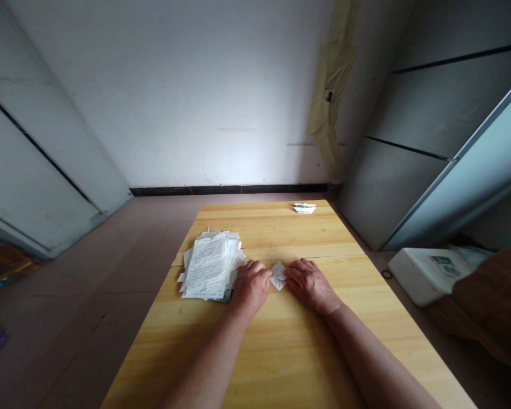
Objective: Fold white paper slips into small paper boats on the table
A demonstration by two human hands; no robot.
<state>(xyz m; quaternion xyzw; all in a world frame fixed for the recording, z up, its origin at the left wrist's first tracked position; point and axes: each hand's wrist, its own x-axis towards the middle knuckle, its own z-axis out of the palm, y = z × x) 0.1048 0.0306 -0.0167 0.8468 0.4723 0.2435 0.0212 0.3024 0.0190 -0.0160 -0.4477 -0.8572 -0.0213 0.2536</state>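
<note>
A small folded piece of printed paper (278, 275) lies on the wooden table between my two hands, one corner pointing toward me. My left hand (254, 284) has its fingers closed on the paper's left edge. On the opposite edge, the fingers of my right hand (309, 284) are pressed together over the paper. Just left of my left hand is a loose stack of printed sheets (208, 266), with uneven edges. A folded paper boat (305, 208) stands near the table's far edge, to the right.
The wooden table (272, 352) fills the middle of the view. Beyond it is a white wall (221, 102) with a dark baseboard. Grey cabinets (413, 113) stand on the right, and a white box (421, 272) sits on the floor beside the table.
</note>
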